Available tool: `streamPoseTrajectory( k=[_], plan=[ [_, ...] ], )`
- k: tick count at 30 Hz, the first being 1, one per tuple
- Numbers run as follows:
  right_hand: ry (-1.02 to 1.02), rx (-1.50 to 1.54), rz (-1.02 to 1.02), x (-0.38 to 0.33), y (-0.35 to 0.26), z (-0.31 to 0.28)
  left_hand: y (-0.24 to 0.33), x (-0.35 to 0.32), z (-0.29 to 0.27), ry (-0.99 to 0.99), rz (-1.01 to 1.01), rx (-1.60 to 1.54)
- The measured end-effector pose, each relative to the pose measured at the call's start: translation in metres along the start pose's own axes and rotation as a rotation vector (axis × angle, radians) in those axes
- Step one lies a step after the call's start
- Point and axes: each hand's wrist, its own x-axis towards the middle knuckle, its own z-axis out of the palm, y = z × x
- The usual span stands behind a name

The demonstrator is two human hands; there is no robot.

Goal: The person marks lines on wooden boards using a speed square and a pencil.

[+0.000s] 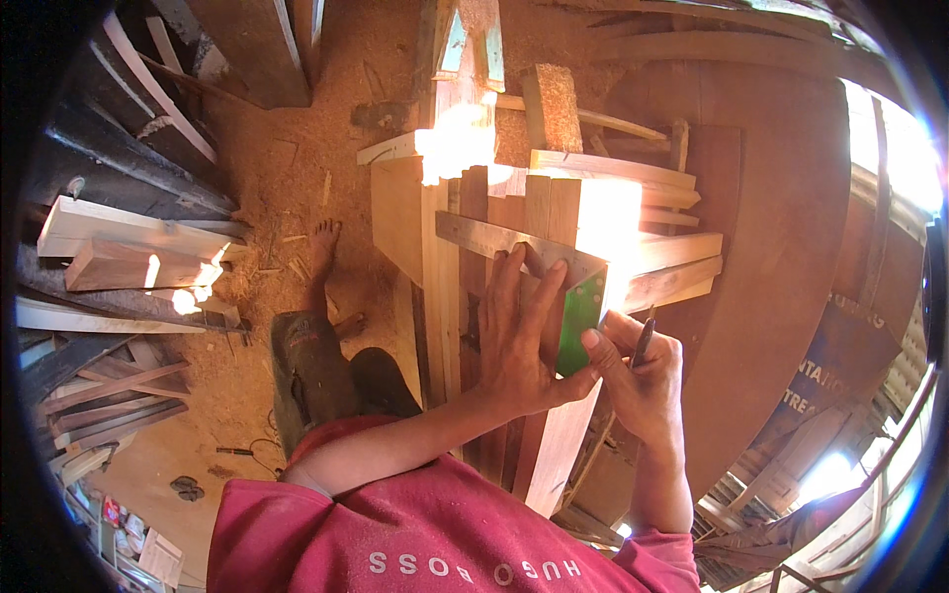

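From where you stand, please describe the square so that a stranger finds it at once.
Start from the long boards ahead of the red shirt. Across them, beneath the left hand, lies the square. Its bright green handle sets it apart from the brown boards around it.

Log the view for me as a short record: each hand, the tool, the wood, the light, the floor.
Left hand: fingers spread on the square, by its green handle; hand at
Right hand: holds a dark pen, thumb at the handle's right edge
Tool: square with a metal blade and green handle, blade lying across upright-running boards in the picture
Light: glaring patch right of those boards, hiding detail
Left side: stacked timber
Floor: brown, strewn with wood scraps
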Motion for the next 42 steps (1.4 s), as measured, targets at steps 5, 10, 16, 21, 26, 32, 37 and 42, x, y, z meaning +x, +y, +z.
streamPoseTrajectory(
  k=[5,10,16,21,26,32,37,42],
  plan=[
    [-0.022,0.0,0.001,0.001,0.001,0.0,-0.001,0.001,-0.001,-0.003,-0.001,-0.037],
    [-0.035,0.031,-0.001,0.002,0.004,-0.002,0.001,0.003,0.0,0.001,0.007,0.002],
    [-0.015,0.018,-0.001,0.001,0.0,-0.002,0.002,0.003,-0.001,0.01,0.008,0.002],
    [0.238,-0.179,-0.11,0.007,-0.021,-0.013,-0.001,0.0,-0.006,-0.068,-0.062,-0.034],
    [0.186,-0.1,-0.599,0.043,-0.085,-0.015,0.005,0.0,-0.01,-0.068,-0.076,-0.043],
    [-0.334,-0.819,-0.808,0.15,-0.109,0.069,0.003,0.004,-0.01,-0.037,-0.098,-0.063],
    [-0.619,-1.128,-0.781,0.2,-0.102,0.128,0.009,0.003,-0.016,-0.097,-0.124,-0.001],
    [-0.826,-1.335,-0.72,0.221,-0.096,0.162,0.011,0.004,-0.019,-0.099,-0.158,0.031]
  ],
)
